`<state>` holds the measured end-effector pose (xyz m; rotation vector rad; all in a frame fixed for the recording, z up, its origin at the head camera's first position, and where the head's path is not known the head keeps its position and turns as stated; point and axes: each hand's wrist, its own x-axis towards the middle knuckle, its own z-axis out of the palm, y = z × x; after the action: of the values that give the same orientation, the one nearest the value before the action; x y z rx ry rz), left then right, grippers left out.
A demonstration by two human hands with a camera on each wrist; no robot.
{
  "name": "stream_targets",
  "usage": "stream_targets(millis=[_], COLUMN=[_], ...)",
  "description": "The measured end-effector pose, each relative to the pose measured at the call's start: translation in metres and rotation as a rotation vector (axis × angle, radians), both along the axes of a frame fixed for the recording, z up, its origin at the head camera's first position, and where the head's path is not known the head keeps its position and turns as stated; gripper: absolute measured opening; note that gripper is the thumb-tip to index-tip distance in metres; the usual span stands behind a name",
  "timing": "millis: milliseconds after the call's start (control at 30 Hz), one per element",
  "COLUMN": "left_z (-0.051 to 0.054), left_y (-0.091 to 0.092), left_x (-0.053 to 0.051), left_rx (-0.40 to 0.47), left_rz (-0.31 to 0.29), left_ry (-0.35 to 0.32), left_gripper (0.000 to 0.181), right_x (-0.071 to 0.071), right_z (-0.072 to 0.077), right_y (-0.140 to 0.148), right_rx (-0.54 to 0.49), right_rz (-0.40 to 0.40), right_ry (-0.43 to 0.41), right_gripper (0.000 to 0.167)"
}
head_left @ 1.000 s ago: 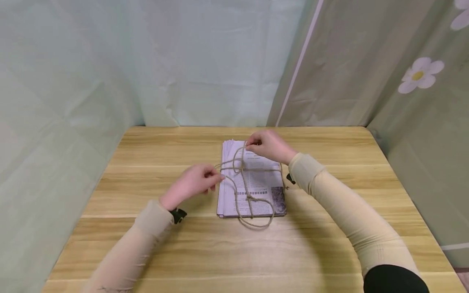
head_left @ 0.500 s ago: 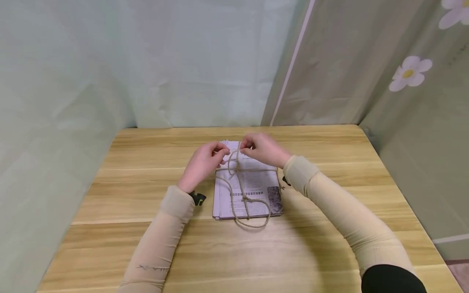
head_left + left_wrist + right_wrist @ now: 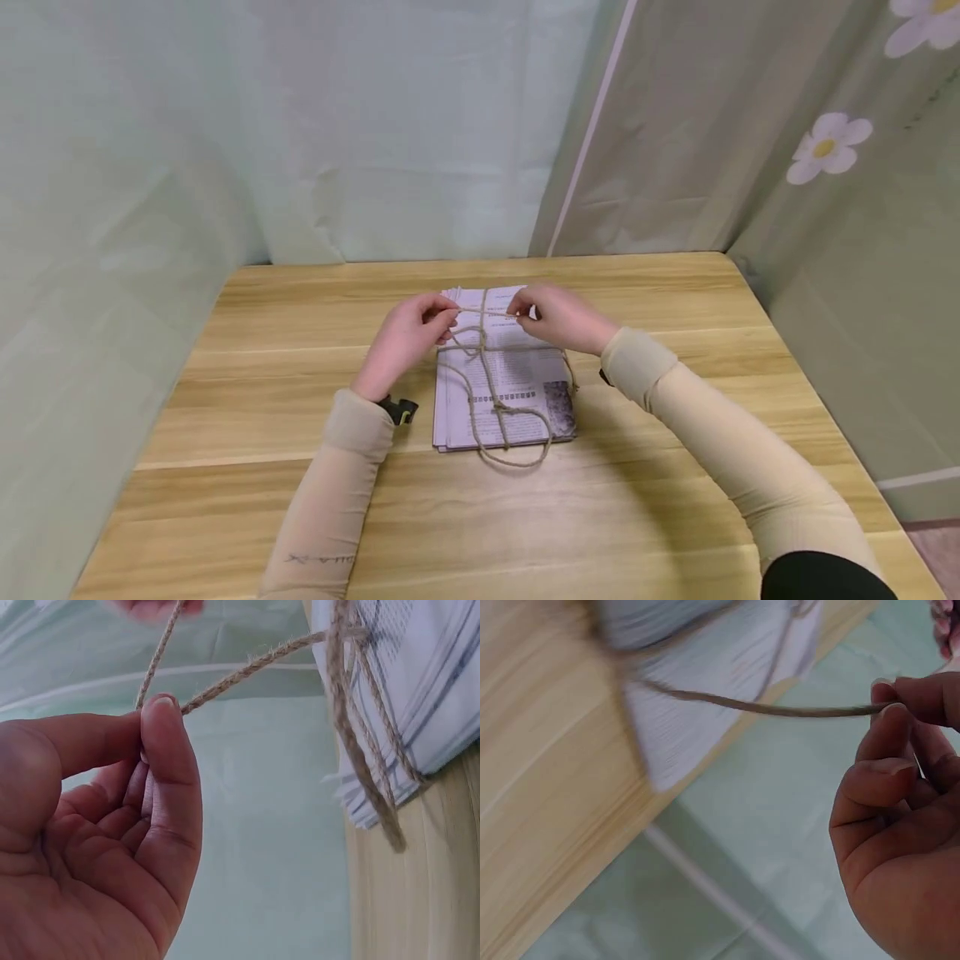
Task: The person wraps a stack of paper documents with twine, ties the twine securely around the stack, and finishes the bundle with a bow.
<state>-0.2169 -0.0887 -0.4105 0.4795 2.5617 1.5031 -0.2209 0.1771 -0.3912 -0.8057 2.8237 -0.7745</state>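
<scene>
A stack of printed papers [image 3: 525, 375] lies on the table, with brown twine [image 3: 495, 386] crossing it both ways. Above its far part, my left hand [image 3: 408, 337] pinches the twine between thumb and forefinger. In the left wrist view the twine [image 3: 251, 671] runs from that pinch down to the stack. My right hand [image 3: 562, 321] also pinches twine [image 3: 787, 712] between thumb and finger, to the right of the left hand. One length spans the gap between both hands. A loose loop trails over the stack's near edge onto the table.
The wooden table [image 3: 480, 533] reaches out on all sides of the stack. Pale green curtains [image 3: 420, 133] hang behind its far edge and along both sides, the right one with white flowers [image 3: 828, 148]. Black straps [image 3: 401, 410] show at the wrists.
My left hand has moved up and across towards the right hand and now pinches twine near it. The right hand has then shifted slightly right, and the twine between them is drawn straight.
</scene>
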Motion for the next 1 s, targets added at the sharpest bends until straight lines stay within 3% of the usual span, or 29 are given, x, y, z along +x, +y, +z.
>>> stream_targets(millis=[133,333,567,700,833,1000], left_z=[0.000,0.002,-0.001,0.000,0.001,0.002], left_y=[-0.005,-0.008,-0.010,-0.010,-0.010,-0.011], left_x=[0.002,0.004,0.001,0.002,0.002,0.001], left_rx=[-0.002,-0.035,-0.091,-0.101,-0.102,-0.111], left_rz=[-0.003,-0.012,-0.041,-0.039,-0.042,-0.040], left_ry=[-0.015,-0.011,0.000,0.005,0.016,0.005], left_gripper=[0.021,0.023,0.023,0.021,0.018,0.019], right_x=[0.013,0.034,0.043,0.046,0.051,0.059], right_z=[-0.005,-0.017,-0.028,-0.027,-0.019,-0.010], right_y=[0.029,0.067,0.086,0.087,0.078,0.036], right_rx=[0.073,0.087,0.134,0.176,0.129,0.028], right_rz=[-0.039,-0.098,-0.141,-0.147,-0.156,-0.080], right_ry=[0.024,0.013,-0.025,-0.046,0.008,0.122], right_gripper=[0.019,0.015,0.019,0.029,0.037,0.017])
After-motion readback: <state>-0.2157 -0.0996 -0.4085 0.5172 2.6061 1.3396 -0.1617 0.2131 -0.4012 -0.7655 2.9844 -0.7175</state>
